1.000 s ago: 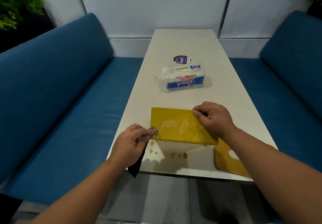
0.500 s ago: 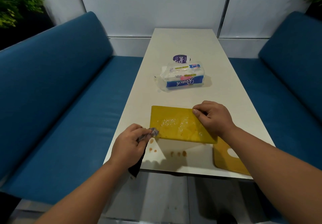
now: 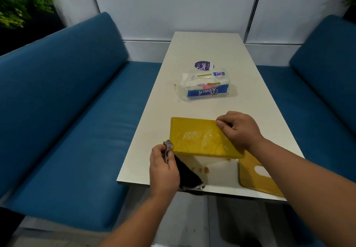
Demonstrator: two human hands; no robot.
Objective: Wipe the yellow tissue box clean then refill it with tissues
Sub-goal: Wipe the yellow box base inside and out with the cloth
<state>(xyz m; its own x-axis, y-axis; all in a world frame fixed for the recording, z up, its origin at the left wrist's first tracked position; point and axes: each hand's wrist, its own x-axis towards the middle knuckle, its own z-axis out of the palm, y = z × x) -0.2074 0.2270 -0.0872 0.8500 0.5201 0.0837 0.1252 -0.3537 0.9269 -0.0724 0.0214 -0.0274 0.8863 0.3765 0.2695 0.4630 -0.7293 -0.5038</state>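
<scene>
Two hands work at the near end of the white table (image 3: pixel 202 50). Right hand (image 3: pixel 239 129) grips the far right corner of the yellow tissue box (image 3: pixel 202 140), which remains tilted on the table with its wet, speckled face up. Left hand (image 3: pixel 163 167), fingers curled round a dark cloth (image 3: pixel 185 171), has shifted from the table's edge to the box's near left corner. Wiping seems about to start; the tissue pack (image 3: pixel 206 87) lies beyond, and the slotted yellow lid (image 3: pixel 256 175) lies aside.
</scene>
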